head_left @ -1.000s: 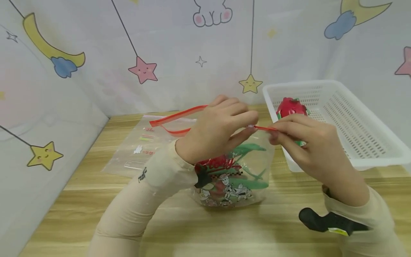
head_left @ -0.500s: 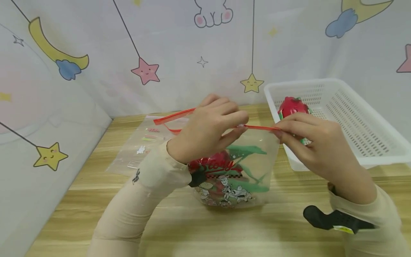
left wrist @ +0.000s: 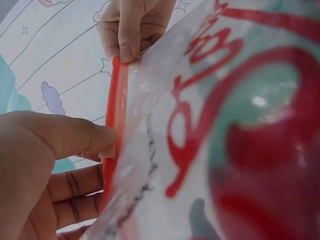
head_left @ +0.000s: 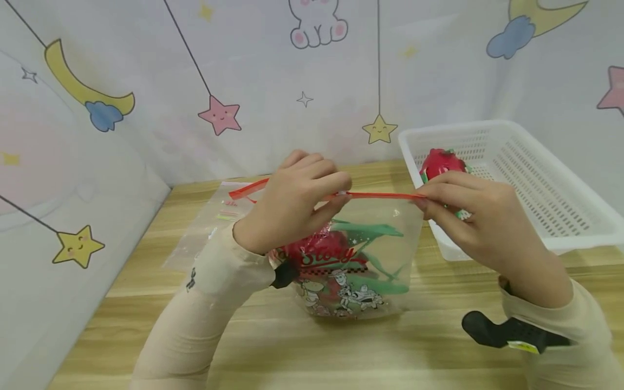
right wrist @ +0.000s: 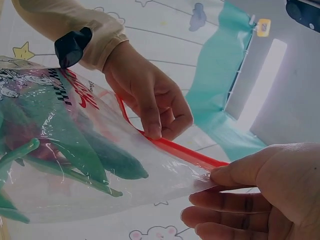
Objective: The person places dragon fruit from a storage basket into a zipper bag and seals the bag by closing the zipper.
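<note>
A clear zip bag point(head_left: 385, 249) with a red zipper edge point(head_left: 380, 195) stands on the table, printed with red lettering and cartoon figures. Inside it lie a red round thing and green leaf-like pieces point(right wrist: 112, 155). My left hand point(head_left: 302, 197) pinches a small pale slider point(left wrist: 107, 151) on the zipper, partway along the top. At the bag's right top corner, my right hand point(head_left: 473, 214) pinches the zipper's end between thumb and fingers. To the right of the slider the zipper edges lie together; to its left the red strips stand apart.
A white perforated basket point(head_left: 541, 189) stands at the right, holding a red and green dragon-fruit-like thing point(head_left: 441, 162). Behind my left arm, another clear printed bag point(head_left: 205, 230) lies flat on the wooden table point(head_left: 273, 352). A patterned curtain point(head_left: 263, 65) hangs behind.
My left hand has slid leftward along the zipper with the slider, and the joined red stretch has grown longer. The right hand keeps its pinch on the corner.
</note>
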`<state>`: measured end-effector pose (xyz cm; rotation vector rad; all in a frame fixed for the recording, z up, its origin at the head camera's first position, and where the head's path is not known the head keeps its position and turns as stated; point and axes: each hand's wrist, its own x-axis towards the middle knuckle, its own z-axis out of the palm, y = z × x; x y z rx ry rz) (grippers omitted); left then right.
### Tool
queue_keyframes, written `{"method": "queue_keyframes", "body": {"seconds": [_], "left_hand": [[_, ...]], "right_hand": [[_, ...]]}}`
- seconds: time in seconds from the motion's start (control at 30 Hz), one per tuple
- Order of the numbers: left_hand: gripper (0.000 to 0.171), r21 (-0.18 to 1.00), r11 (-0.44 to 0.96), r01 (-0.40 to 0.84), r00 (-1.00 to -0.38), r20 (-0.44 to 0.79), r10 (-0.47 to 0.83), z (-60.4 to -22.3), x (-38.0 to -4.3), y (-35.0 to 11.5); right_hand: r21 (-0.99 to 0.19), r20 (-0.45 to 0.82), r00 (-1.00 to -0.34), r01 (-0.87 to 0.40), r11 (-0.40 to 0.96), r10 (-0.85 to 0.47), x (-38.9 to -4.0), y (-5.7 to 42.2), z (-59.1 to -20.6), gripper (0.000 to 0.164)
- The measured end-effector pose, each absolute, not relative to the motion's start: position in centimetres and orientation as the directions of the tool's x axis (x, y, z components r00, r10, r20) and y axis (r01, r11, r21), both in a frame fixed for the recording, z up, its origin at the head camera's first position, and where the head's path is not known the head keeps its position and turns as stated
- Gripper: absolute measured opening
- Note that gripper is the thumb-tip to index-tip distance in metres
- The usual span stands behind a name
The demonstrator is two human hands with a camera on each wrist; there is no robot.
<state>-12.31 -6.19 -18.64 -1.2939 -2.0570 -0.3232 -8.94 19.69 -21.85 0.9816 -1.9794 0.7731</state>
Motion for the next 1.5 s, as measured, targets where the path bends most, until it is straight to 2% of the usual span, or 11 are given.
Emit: {"method": "queue_keyframes", "body": {"seconds": [0.17, 0.6, 1.07, 1.13, 1.33, 1.47, 1.5], "left_hand": [[0.01, -0.142, 0.491, 0.859, -0.287, 0.662, 0.692, -18.8, -12.3, -7.0], [0.009, -0.125, 0.517, 0.847, -0.326, 0.645, 0.691, -19.0, -12.1, -8.4], [0.007, -0.075, 0.534, 0.842, -0.367, 0.646, 0.669, -19.3, -12.0, -9.9], [0.007, -0.078, 0.537, 0.84, -0.37, 0.642, 0.672, -19.3, -11.9, -10.2], [0.005, -0.08, 0.543, 0.836, -0.372, 0.643, 0.669, -19.2, -11.9, -11.0], [0.004, -0.067, 0.559, 0.826, -0.392, 0.645, 0.656, -19.4, -11.8, -11.6], [0.004, -0.062, 0.565, 0.823, -0.399, 0.644, 0.652, -19.4, -11.8, -11.8]], "right_hand": [[-0.165, 0.852, -0.379, -0.85, 0.5, -0.362, -9.1, 19.6, -21.9, 0.045], [-0.18, 0.808, -0.432, -0.828, 0.531, -0.401, -9.0, 20.2, -21.8, 0.052], [-0.183, 0.809, -0.429, -0.833, 0.521, -0.402, -9.1, 20.5, -21.8, 0.05], [-0.185, 0.803, -0.434, -0.832, 0.523, -0.408, -9.2, 20.7, -21.8, 0.046], [-0.184, 0.775, -0.462, -0.817, 0.547, -0.43, -9.1, 21.0, -21.7, 0.004], [-0.173, 0.774, -0.462, -0.812, 0.557, -0.433, -9.2, 21.1, -21.6, 0.005], [-0.171, 0.775, -0.46, -0.812, 0.558, -0.434, -9.2, 21.2, -21.6, 0.012]]}}
